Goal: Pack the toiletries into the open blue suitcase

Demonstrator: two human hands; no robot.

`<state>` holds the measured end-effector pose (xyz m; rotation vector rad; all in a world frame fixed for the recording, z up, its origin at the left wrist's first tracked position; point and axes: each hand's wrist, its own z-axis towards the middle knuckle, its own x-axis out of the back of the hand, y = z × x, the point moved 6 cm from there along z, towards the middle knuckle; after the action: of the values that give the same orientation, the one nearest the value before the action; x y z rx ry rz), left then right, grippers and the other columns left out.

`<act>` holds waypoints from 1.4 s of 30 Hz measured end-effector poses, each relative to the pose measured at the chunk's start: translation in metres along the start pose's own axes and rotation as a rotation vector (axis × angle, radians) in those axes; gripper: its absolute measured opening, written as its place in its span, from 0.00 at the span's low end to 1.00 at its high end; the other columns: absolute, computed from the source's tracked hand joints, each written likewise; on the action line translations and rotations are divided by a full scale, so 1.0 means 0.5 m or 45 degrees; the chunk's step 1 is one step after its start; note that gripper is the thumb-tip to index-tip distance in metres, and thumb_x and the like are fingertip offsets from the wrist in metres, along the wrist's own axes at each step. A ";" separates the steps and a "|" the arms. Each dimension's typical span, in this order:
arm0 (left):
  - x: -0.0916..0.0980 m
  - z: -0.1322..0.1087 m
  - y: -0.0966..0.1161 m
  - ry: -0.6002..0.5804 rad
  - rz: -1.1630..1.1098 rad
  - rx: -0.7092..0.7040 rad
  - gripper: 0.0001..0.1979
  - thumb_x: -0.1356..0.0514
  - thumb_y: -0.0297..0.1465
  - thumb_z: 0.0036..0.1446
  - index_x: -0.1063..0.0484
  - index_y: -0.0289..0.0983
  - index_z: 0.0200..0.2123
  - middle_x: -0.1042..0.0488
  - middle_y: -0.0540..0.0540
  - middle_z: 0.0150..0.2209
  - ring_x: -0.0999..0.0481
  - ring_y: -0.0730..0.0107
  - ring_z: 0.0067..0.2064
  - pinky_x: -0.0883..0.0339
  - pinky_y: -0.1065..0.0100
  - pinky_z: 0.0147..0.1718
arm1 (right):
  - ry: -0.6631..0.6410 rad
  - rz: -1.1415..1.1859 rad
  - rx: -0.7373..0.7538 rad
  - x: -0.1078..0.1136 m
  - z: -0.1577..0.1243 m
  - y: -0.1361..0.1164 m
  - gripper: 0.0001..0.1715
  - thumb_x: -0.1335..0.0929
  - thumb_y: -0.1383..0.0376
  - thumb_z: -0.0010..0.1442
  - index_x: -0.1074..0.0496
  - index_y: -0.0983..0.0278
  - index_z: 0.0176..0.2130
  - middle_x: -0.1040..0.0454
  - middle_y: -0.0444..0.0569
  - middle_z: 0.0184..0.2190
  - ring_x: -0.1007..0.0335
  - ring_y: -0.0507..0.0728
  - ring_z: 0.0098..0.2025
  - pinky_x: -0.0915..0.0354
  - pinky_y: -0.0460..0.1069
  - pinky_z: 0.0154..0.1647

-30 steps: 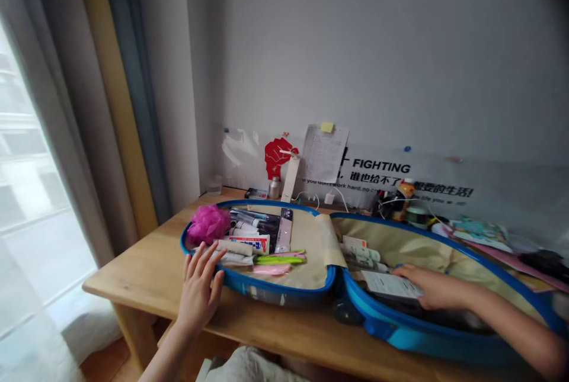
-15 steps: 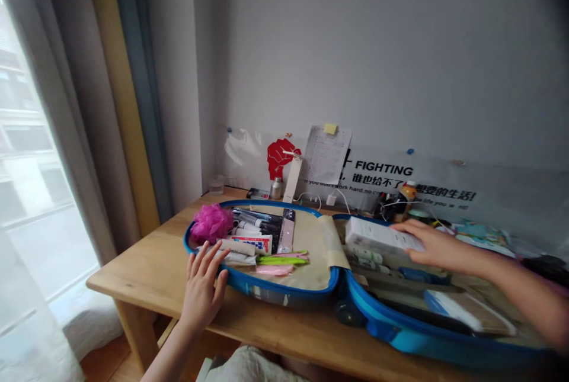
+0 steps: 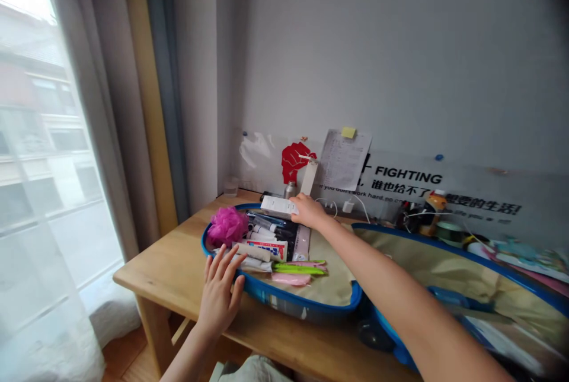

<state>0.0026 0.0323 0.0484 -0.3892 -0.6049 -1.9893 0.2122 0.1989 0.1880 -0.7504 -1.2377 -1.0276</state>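
Note:
An open blue suitcase (image 3: 284, 298) lies on the wooden table, its two halves side by side. My right hand (image 3: 307, 211) grips a white box (image 3: 276, 205) by its right end, above the back rim of the left half. My left hand (image 3: 222, 293) rests with fingers spread on the front left rim, near some white tubes. Inside that half are a magenta bath puff (image 3: 228, 225), a toothpaste tube (image 3: 271, 249), several dark pens or tubes (image 3: 267, 222), green and pink packaged items (image 3: 300, 268), and a narrow pale pack (image 3: 301, 243).
The right half holds a blue object (image 3: 460, 299) and a flat, pale-and-brown item (image 3: 507, 340), partly behind my right arm. Along the wall stand a metal bottle (image 3: 290, 189), a white charger (image 3: 348, 206) with cables and an orange-labelled bottle (image 3: 430, 213). Curtains (image 3: 133, 74) hang at the left.
My right hand has carried the white box leftward from over the right half to the back of the left half. My left hand stays on the rim. The view has shifted slightly.

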 end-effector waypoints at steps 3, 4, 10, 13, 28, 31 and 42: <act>-0.001 -0.001 0.001 -0.002 0.010 -0.015 0.20 0.51 0.32 0.68 0.30 0.42 0.59 0.31 0.43 0.63 0.45 0.57 0.71 0.55 0.47 0.69 | -0.030 0.006 0.046 -0.029 0.032 -0.030 0.24 0.32 0.55 0.65 0.32 0.62 0.57 0.32 0.54 0.58 0.31 0.60 0.55 0.31 0.60 0.55; -0.002 -0.001 0.002 -0.004 0.012 -0.021 0.20 0.50 0.32 0.68 0.30 0.42 0.59 0.31 0.43 0.63 0.46 0.57 0.71 0.55 0.48 0.69 | -0.038 0.011 0.062 -0.037 0.039 -0.036 0.24 0.32 0.56 0.65 0.32 0.63 0.57 0.31 0.54 0.58 0.31 0.60 0.55 0.30 0.60 0.54; -0.004 -0.001 -0.001 -0.033 0.009 0.000 0.20 0.50 0.32 0.67 0.30 0.43 0.59 0.32 0.43 0.64 0.45 0.55 0.71 0.54 0.47 0.69 | -0.035 0.080 0.168 -0.070 0.075 -0.059 0.24 0.32 0.56 0.65 0.32 0.63 0.58 0.31 0.54 0.58 0.31 0.60 0.55 0.30 0.61 0.55; -0.003 -0.001 0.000 -0.046 0.007 -0.001 0.20 0.50 0.32 0.67 0.30 0.42 0.59 0.32 0.43 0.64 0.45 0.55 0.71 0.54 0.46 0.68 | -0.022 0.125 0.225 -0.080 0.088 -0.071 0.24 0.32 0.56 0.66 0.32 0.62 0.58 0.31 0.54 0.58 0.31 0.60 0.56 0.31 0.61 0.56; -0.004 -0.002 -0.002 -0.048 -0.004 0.010 0.20 0.50 0.33 0.68 0.30 0.41 0.59 0.32 0.42 0.64 0.46 0.55 0.71 0.54 0.46 0.68 | 0.006 0.262 0.339 -0.090 0.091 -0.089 0.25 0.33 0.56 0.66 0.32 0.63 0.58 0.33 0.54 0.60 0.33 0.62 0.59 0.34 0.63 0.59; -0.004 -0.002 -0.003 -0.047 -0.003 0.012 0.20 0.50 0.33 0.68 0.30 0.42 0.59 0.31 0.42 0.64 0.45 0.55 0.71 0.54 0.46 0.68 | 0.006 0.288 0.297 -0.052 0.075 -0.032 0.26 0.32 0.55 0.65 0.33 0.62 0.59 0.33 0.55 0.61 0.34 0.61 0.60 0.35 0.64 0.60; 0.001 0.001 -0.002 0.017 -0.053 -0.002 0.20 0.50 0.33 0.67 0.30 0.43 0.59 0.30 0.43 0.62 0.44 0.55 0.70 0.56 0.47 0.69 | -0.166 0.254 -0.310 0.047 -0.220 0.418 0.11 0.31 0.58 0.57 0.21 0.61 0.34 0.18 0.48 0.36 0.22 0.58 0.42 0.30 0.52 0.47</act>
<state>0.0015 0.0326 0.0489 -0.3663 -0.6073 -2.0310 0.4476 0.1750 0.2039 -1.1220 -1.1327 -0.9864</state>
